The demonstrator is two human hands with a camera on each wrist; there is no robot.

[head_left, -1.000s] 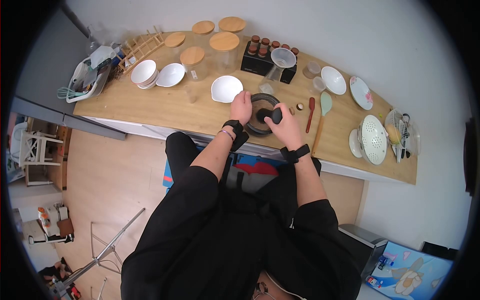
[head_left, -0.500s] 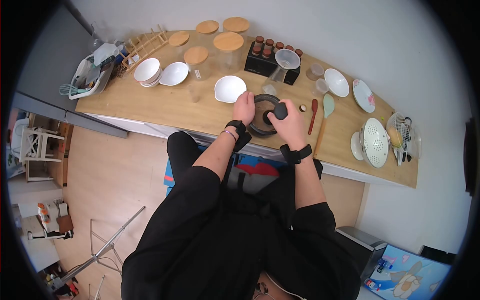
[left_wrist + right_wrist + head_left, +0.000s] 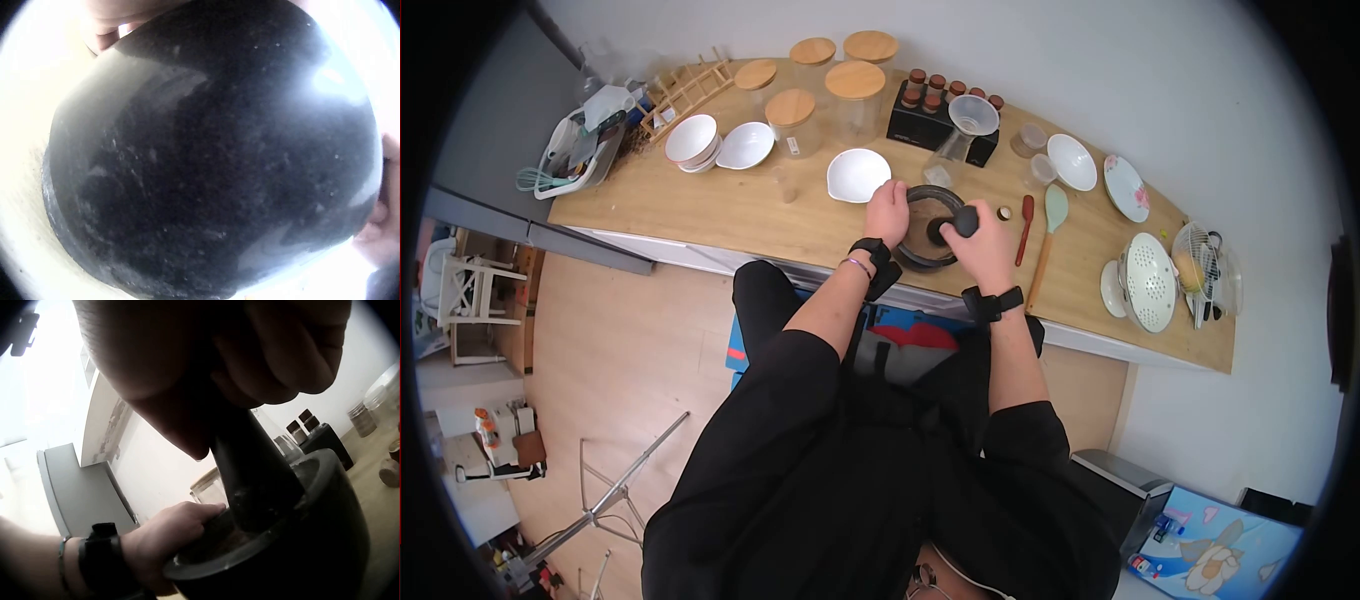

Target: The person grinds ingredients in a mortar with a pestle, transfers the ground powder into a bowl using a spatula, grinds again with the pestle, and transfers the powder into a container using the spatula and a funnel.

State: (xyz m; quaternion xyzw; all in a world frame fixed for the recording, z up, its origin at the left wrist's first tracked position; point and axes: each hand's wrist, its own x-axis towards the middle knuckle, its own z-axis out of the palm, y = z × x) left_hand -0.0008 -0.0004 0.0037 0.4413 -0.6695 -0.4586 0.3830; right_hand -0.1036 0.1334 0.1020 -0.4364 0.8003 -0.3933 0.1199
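Note:
A dark stone mortar [image 3: 914, 262] stands near the counter's front edge, with brown ground stuff in its bowl. The left hand [image 3: 887, 214] grips the mortar's left side at the rim; its thumb lies at the rim in the right wrist view. My right hand [image 3: 988, 246] holds a black pestle [image 3: 253, 469] by its upper end, fingers curled round it. The pestle leans in the bowl, its lower end down inside near the right wall. Filling most of the left wrist view is the mortar's smooth outer wall [image 3: 219, 144].
A white bowl [image 3: 858, 176] stands just behind the left hand. Behind the mortar are a funnel [image 3: 973, 115] on a glass flask and a black spice rack [image 3: 920, 126]. A red spatula [image 3: 1025, 230], a green spoon [image 3: 1055, 206] and a white colander [image 3: 1148, 282] lie to the right.
The right hand has swung the pestle's top toward the right, so it leans more that way. The left hand keeps its place on the mortar.

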